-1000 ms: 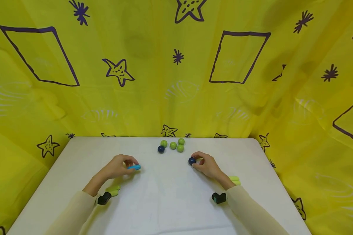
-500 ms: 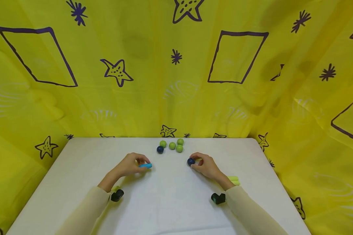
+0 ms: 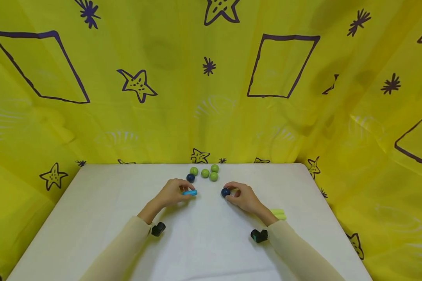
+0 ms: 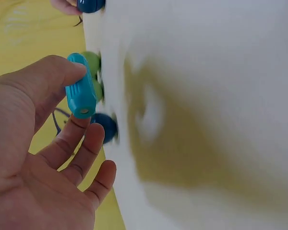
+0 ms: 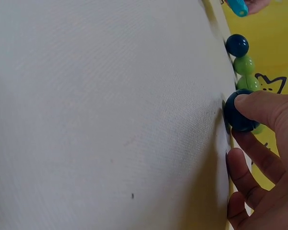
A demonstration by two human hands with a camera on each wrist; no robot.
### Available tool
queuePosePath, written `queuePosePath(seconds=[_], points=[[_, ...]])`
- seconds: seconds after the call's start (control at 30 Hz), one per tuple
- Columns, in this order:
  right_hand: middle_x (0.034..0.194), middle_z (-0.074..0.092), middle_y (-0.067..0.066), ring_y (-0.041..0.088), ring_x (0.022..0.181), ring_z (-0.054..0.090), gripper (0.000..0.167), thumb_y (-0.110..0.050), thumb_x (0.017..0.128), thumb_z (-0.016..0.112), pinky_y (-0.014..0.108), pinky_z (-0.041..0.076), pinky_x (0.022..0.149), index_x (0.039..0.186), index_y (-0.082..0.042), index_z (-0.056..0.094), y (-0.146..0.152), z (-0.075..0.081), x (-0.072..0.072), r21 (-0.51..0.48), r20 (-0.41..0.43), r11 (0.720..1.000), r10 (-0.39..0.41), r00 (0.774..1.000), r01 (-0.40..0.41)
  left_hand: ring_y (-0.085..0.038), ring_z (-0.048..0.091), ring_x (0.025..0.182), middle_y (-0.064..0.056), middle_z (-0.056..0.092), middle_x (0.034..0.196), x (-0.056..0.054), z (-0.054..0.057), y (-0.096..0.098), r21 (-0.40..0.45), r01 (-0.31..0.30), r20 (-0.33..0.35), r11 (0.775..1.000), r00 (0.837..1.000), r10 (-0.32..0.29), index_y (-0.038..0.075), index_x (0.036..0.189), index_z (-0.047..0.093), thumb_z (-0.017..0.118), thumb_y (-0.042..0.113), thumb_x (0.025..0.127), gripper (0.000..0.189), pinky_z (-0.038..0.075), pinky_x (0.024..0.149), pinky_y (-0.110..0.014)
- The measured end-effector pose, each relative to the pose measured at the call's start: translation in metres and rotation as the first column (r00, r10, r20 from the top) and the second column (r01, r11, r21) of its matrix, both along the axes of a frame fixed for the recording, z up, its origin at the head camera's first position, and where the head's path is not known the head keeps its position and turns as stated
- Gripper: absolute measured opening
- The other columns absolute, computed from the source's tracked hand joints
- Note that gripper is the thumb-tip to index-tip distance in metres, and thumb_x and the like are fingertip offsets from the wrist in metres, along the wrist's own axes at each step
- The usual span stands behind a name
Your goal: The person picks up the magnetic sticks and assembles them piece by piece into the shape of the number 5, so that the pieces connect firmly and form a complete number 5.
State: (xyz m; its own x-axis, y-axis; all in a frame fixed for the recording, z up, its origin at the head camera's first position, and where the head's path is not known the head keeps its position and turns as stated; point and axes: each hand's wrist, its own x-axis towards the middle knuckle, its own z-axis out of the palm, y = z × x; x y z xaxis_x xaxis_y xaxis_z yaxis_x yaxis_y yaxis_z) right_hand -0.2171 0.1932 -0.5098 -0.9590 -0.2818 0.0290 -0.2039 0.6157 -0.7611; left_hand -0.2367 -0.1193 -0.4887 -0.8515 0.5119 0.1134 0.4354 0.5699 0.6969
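In the head view my left hand (image 3: 171, 193) holds a light blue magnetic rod (image 3: 190, 192) above the white table, left of centre. The left wrist view shows the rod (image 4: 81, 88) pinched between thumb and index finger, a small metal disc at its end and the other fingers loosely bent. Across from it, my right hand (image 3: 246, 199) pinches a dark blue ball (image 3: 225, 192) by thumb and fingertips, close to the tabletop. A gap separates rod and ball. Behind them sit a second dark blue ball (image 3: 190, 178) and several green balls (image 3: 205, 173).
Two pale green rods (image 3: 278, 214) lie side by side near the right wrist. A white cloth covers the table (image 3: 211, 242). Yellow patterned curtains (image 3: 176, 117) enclose its back and sides. Small dark wrist cameras (image 3: 158, 229) hang at both cuffs.
My left hand has carried the light blue rod rightward, toward the ball. The right hand with its dark blue ball has barely shifted. Green rods by the left wrist are now hidden behind the arm.
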Motion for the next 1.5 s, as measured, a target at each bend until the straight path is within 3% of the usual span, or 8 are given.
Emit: queuePosePath(seconds=[0.47, 0.8, 1.13, 1.5], points=[[0.112, 0.07, 0.0, 0.014, 0.074, 0.053, 0.033, -0.012, 0.092, 0.078, 0.026, 0.045, 0.066, 0.123, -0.018, 0.071, -0.003, -0.012, 0.001, 0.009, -0.014, 1.0, 0.024, 1.0, -0.024, -0.015, 0.053, 0.076, 0.005, 0.064, 0.08, -0.003, -0.013, 0.041, 0.011, 0.026, 0.046, 1.0, 0.999, -0.026, 0.01, 0.1, 0.079, 0.082, 0.008, 0.086, 0.015, 0.045, 0.069, -0.027], [0.115, 0.071, 0.002, 0.014, 0.074, 0.052, 0.031, -0.01, 0.092, 0.078, 0.026, 0.044, 0.066, 0.122, -0.016, 0.071, 0.002, -0.008, 0.003, -0.002, -0.035, 1.0, -0.001, 0.999, 0.001, -0.012, 0.055, 0.077, 0.004, 0.066, 0.083, -0.01, -0.019, 0.072, -0.022, 0.045, 0.017, 0.999, 0.999, -0.045, 0.01, 0.105, 0.079, 0.08, 0.009, 0.088, 0.017, 0.046, 0.072, -0.026], [0.114, 0.072, 0.003, 0.014, 0.072, 0.052, 0.03, -0.01, 0.092, 0.077, 0.026, 0.043, 0.065, 0.121, -0.014, 0.072, 0.001, -0.005, 0.002, -0.024, -0.055, 0.999, 0.023, 0.998, -0.025, -0.013, 0.054, 0.077, 0.0, 0.067, 0.085, -0.013, -0.019, 0.085, -0.031, 0.036, -0.022, 0.999, 0.999, -0.037, 0.009, 0.104, 0.079, 0.078, 0.006, 0.087, 0.018, 0.046, 0.073, -0.028], [0.114, 0.072, 0.003, 0.013, 0.072, 0.052, 0.031, -0.011, 0.092, 0.077, 0.026, 0.043, 0.066, 0.122, -0.015, 0.071, 0.002, -0.005, 0.001, -0.013, -0.072, 1.0, 0.021, 0.997, -0.022, -0.012, 0.054, 0.076, 0.001, 0.066, 0.084, -0.017, -0.021, 0.087, -0.027, 0.035, -0.014, 0.999, 0.999, -0.035, 0.009, 0.104, 0.079, 0.078, 0.004, 0.087, 0.017, 0.045, 0.072, -0.028]])
